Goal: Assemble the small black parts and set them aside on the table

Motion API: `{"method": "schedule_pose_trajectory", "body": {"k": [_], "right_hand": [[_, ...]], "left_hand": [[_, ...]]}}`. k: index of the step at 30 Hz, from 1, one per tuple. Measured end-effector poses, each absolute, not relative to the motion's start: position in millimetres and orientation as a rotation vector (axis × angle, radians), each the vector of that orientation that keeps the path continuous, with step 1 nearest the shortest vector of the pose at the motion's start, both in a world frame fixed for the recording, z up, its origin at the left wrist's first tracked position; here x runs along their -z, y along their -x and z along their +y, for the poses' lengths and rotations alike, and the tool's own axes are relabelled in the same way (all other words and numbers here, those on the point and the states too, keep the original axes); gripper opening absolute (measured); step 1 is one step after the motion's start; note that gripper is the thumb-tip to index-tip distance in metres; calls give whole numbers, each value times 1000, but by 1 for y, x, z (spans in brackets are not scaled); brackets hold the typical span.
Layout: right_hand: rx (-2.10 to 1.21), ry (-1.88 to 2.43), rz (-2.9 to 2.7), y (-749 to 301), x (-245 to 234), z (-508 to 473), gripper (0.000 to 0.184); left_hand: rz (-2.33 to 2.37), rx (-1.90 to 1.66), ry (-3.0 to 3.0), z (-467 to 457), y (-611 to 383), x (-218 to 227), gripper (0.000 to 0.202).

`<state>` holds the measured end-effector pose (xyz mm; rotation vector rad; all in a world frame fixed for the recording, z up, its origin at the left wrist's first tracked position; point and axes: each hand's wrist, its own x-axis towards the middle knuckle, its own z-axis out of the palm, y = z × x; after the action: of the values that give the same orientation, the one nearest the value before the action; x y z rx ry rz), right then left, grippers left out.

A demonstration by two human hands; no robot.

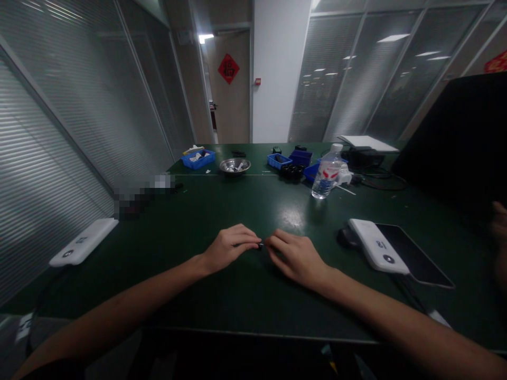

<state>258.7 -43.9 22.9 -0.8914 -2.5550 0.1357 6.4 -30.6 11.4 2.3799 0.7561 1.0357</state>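
Just above the dark green tabletop (237, 295), my left hand (233, 245) pinches a small dark piece (260, 246) between thumb and fingertips. It is too small to name. Facing it from the right, my right hand (295, 256) has its fingers curled together, with the fingertips close to a thin light-coloured end of that piece. Whether the right fingertips grip this end or only sit beside it is hard to make out. Both forearms come in from the lower corners of the view.
A water bottle (327, 174) stands upright beyond my right hand. Farther back are a metal bowl (235, 167), a blue tray (198, 159) and several blue bins. White power banks lie left (84, 241) and right (378, 247), the right one overlapping a dark tablet (415, 256). Another person's hand (499, 227) shows at the right edge.
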Motion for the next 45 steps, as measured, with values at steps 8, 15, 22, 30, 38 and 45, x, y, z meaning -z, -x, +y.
{"method": "schedule_pose_trajectory", "body": {"k": [8, 15, 22, 30, 38, 45], "right_hand": [[-132, 929, -2546, -258, -20, -43, 20], [-134, 967, -2570, -260, -20, -37, 19], [-109, 1000, -2607, -263, -14, -30, 20], [-89, 1144, -2630, -264, -16, -28, 16], [-208, 1402, -2555, -265, -23, -28, 18], [-264, 1419, -2493, -265, -19, -27, 18]], "left_hand": [[762, -952, -2389, -31, -9, -10, 25], [800, -792, -2283, -29, -9, -11, 32], [834, -679, -2393, -30, -11, -14, 41], [984, -539, -2606, -24, -6, -13, 40], [1056, -709, -2398, -14, 2, -7, 35], [1261, -633, -2447, 0, 22, 12, 50]]}}
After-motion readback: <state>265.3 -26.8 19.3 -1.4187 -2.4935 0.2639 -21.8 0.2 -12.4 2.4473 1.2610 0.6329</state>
